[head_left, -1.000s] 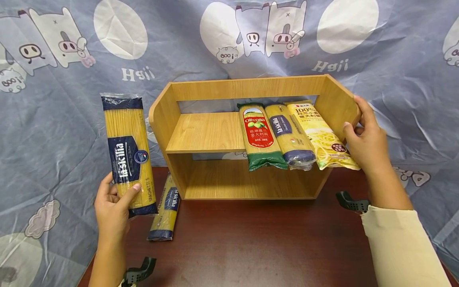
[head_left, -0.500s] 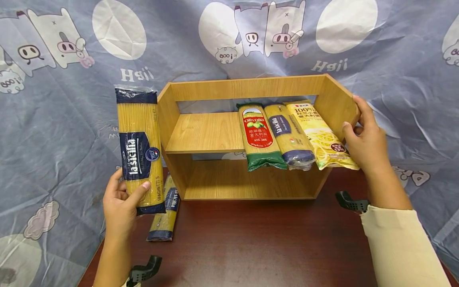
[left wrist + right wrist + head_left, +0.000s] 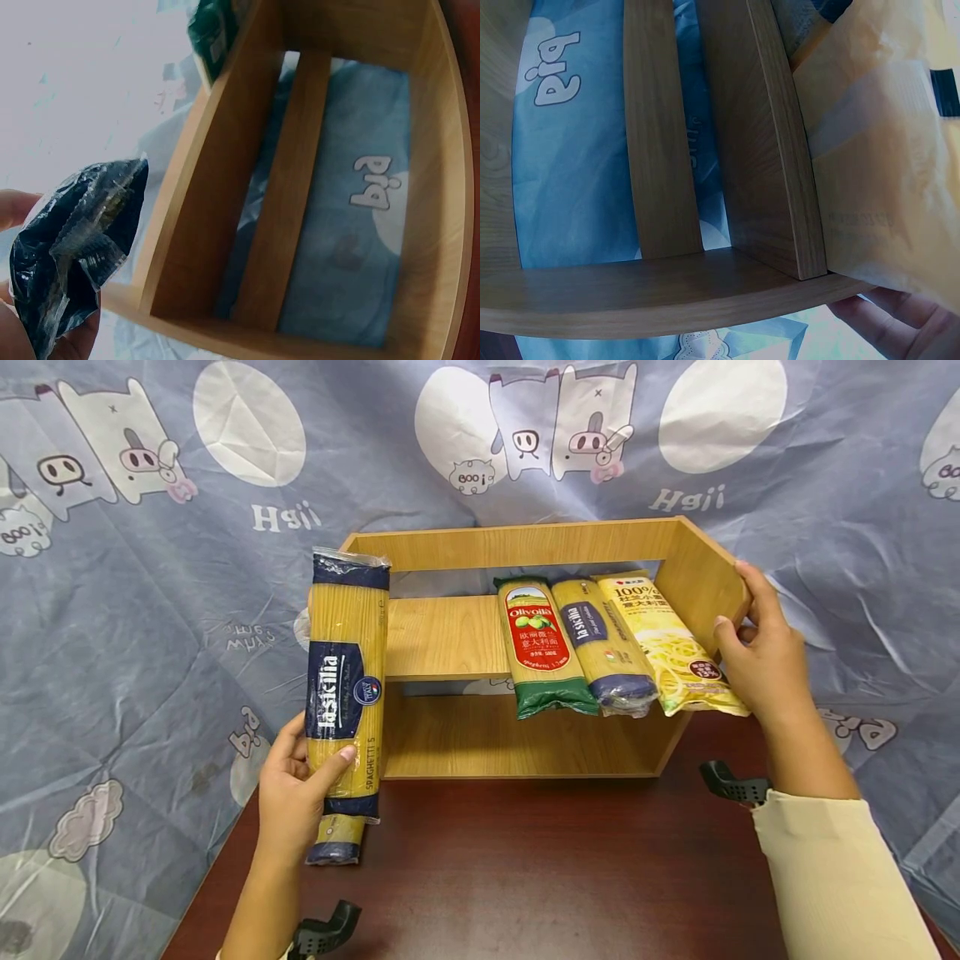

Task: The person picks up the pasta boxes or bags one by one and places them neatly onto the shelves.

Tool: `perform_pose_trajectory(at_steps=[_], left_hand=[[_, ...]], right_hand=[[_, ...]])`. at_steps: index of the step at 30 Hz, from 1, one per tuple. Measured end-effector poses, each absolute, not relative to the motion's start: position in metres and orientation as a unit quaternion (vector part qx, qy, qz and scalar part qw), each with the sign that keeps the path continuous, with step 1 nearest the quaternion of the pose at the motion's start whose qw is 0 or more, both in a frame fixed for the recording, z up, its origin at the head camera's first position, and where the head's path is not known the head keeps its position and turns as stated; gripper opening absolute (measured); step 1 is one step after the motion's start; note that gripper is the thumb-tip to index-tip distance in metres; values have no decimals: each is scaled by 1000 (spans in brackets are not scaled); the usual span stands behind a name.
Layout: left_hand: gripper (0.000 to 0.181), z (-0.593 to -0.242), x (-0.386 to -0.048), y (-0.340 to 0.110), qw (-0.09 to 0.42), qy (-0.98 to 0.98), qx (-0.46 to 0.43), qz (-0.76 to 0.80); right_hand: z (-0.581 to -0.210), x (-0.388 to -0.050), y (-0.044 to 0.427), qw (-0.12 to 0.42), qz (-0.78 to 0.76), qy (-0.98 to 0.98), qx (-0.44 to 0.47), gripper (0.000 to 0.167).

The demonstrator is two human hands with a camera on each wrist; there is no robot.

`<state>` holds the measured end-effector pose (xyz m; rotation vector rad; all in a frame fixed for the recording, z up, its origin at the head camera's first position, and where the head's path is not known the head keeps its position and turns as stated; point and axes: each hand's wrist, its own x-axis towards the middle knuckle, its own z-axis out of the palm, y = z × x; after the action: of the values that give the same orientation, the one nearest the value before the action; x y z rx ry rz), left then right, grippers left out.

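Observation:
My left hand (image 3: 296,793) grips the lower part of a blue-and-yellow La Sicilia spaghetti packet (image 3: 347,685), held upright in front of the left side of a wooden shelf (image 3: 450,681). Its dark blue bottom end (image 3: 79,240) shows in the left wrist view. My right hand (image 3: 768,652) holds the shelf's right side panel at its front edge. On the upper board lie a red-and-green Olivoila packet (image 3: 545,647), a second La Sicilia packet (image 3: 606,647) and a yellow pasta packet (image 3: 667,643), side by side, their near ends past the board's front edge.
Another blue-and-yellow packet (image 3: 335,843) lies on the dark red table (image 3: 525,868) left of the shelf, mostly hidden behind the held one. The lower compartment (image 3: 510,739) holds no packets. A printed grey-blue cloth (image 3: 187,593) hangs behind.
My left hand has moved right with the spaghetti packet, from left of the shelf to in front of its left panel, covering more of the packet on the table. My right hand stays put.

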<state>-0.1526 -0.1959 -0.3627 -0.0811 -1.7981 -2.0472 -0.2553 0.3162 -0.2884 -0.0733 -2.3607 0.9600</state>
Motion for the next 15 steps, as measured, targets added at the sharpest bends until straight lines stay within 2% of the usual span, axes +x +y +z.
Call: perform_pose_trajectory(at_steps=[15], left_hand=[[60,-377,-170,-173,131,-683,-11,-719]], right_hand=[[-289,-257,316,295,357,-886,-24,65]])
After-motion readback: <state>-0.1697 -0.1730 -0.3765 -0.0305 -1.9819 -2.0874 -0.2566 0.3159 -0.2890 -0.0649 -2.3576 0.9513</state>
